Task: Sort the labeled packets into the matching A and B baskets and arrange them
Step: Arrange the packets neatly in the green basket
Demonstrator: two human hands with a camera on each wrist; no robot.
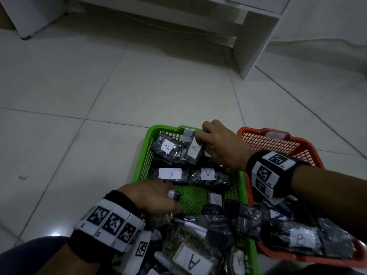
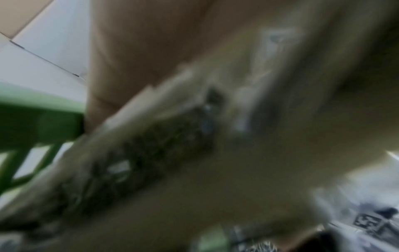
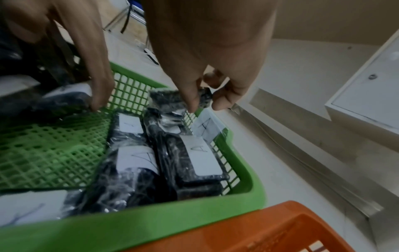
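Packets (image 1: 167,148), dark with white A labels; right hand (image 1: 222,144) pinches one; left hand's (image 1: 151,195) grip unclear.

You are looking down at a floor (image 1: 139,92) of large pale glossy tiles with thin dark grout lines. Ahead of you stands white furniture (image 1: 256,36) with flat board legs. A small dark mark (image 1: 22,177) lies on a tile to your left. The light is dim and cool.
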